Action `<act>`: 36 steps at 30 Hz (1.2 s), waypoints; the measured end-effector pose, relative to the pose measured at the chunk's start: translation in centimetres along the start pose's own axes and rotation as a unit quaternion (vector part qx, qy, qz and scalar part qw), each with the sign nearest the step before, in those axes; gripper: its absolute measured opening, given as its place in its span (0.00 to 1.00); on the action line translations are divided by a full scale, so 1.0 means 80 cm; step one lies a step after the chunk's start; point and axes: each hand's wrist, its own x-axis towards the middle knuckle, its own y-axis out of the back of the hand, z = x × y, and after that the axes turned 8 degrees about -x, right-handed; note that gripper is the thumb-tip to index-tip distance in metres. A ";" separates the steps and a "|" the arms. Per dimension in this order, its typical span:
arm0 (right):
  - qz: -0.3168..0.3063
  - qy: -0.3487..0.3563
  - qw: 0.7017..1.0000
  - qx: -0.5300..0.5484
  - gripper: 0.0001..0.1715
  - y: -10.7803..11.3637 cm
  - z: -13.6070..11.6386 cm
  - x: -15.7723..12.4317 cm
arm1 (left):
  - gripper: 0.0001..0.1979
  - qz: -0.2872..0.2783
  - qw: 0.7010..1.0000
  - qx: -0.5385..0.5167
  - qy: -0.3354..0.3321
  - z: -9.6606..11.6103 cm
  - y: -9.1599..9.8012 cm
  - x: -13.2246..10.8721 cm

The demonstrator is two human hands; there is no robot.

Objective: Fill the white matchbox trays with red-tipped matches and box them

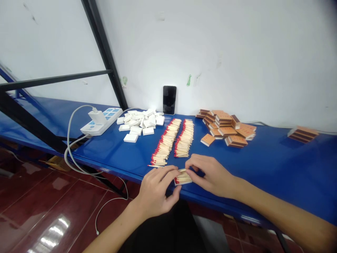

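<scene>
Fingers (pixel 168 173) of the left hand (pixel 155 191) and right hand (pixel 210 175) are pinched on a small white tray (pixel 184 183) at the front edge of the blue table (pixel 263 165). It is packed with red-tipped matches (pixel 182 179). Much seems left: two long rows of loose matches (pixel 173 142) and a pile of white trays (pixel 139 124) are seen behind. Orange covers (pixel 226 128) are heaped nearby.

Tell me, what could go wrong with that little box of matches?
The little box of matches, pinched between the left hand and right hand, sits at the front edge of the table; it might tip and spill onto the floor. A hand could also nudge the rows of loose matches just behind it and scatter them.
</scene>
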 end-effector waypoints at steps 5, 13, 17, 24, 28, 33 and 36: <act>0.009 0.001 1.000 0.016 0.05 -0.001 0.000 -0.002 | 0.16 -0.021 1.000 -0.009 0.018 0.000 0.002 -0.001; 0.010 0.009 1.000 0.021 0.04 -0.001 0.002 -0.001 | 0.16 -0.022 0.999 -0.016 0.021 0.001 0.002 0.002; 0.000 -0.003 1.000 -0.002 0.03 -0.002 0.003 -0.003 | 0.15 -0.027 0.999 -0.021 0.020 0.000 0.002 0.003; -0.026 0.002 1.000 -0.004 0.05 0.000 0.001 -0.002 | 0.12 -0.028 0.999 -0.013 0.009 0.001 0.002 0.002; -0.032 0.013 0.999 -0.007 0.07 0.001 0.002 0.000 | 0.11 -0.021 1.000 -0.015 0.011 0.001 0.002 0.002; -0.031 0.028 0.999 -0.022 0.11 0.001 0.001 -0.003 | 0.10 -0.023 0.999 -0.024 0.019 0.000 0.001 0.002; -0.021 0.026 0.999 -0.032 0.11 0.000 0.002 -0.004 | 0.12 -0.023 0.999 -0.027 0.022 0.000 0.002 0.003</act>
